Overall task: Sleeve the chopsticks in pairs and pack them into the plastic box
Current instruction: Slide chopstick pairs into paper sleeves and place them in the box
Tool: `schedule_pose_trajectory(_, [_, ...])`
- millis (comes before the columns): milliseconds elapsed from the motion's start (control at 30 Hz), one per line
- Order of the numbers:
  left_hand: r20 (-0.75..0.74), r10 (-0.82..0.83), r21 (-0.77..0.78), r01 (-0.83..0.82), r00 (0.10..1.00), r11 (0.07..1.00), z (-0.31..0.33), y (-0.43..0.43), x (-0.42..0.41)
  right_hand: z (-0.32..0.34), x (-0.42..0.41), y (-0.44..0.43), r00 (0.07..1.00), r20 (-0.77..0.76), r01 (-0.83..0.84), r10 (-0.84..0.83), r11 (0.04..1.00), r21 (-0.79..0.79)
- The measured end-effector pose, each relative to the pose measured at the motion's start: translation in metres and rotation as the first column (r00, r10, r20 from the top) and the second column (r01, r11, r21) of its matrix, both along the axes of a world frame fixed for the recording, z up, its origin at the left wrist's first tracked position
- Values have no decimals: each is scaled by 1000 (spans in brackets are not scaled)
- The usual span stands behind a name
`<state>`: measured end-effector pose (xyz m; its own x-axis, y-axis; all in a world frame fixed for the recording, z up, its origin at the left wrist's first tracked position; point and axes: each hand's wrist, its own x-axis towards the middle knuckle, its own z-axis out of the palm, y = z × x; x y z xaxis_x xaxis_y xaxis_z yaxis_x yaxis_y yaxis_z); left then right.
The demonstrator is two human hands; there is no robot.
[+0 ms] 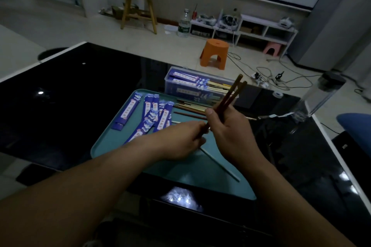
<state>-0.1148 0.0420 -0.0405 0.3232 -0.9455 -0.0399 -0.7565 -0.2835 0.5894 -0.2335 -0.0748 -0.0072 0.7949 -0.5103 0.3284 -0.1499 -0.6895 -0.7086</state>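
Dark brown chopsticks [230, 94], a pair, stand tilted above a teal tray [112, 142] as the right hand [226, 126] grips them mid-shaft, fingers curled round, while the left hand [180, 138] pinches their lower ends. Purple paper sleeves [148, 114] and loose chopsticks [190, 106] lie on the tray (one white chopstick [220, 166] lies towards its near edge). Just behind the tray, the clear plastic box [174, 86] holds sleeved pairs [190, 81].

Glossy black table [80, 86], wooden chopsticks [230, 94]
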Motion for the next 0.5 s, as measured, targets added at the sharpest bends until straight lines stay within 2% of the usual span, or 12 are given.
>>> schedule_pose_trajectory(33, [75,26,16,-27,997,1000,1,4,8,0,0,0,1000,5,9,-9,999,-38])
schedule_pose_trajectory(100, [180,193,8,-198,965,980,7,13,28,0,0,0,1000,-15,11,-11,999,-43])
schedule_pose_trajectory(200, [279,453,-23,-466,847,885,10,35,54,-3,1,3,987,-159,-12,12,1000,0])
schedule_pose_trajectory(367, [387,472,138,-555,792,820,-13,43,51,-5,0,4,986,-166,16,-4,997,74])
schedule_pose_trajectory(500, [425,511,120,-606,747,786,-23,30,48,-6,-5,5,990,-144,26,-7,992,124])
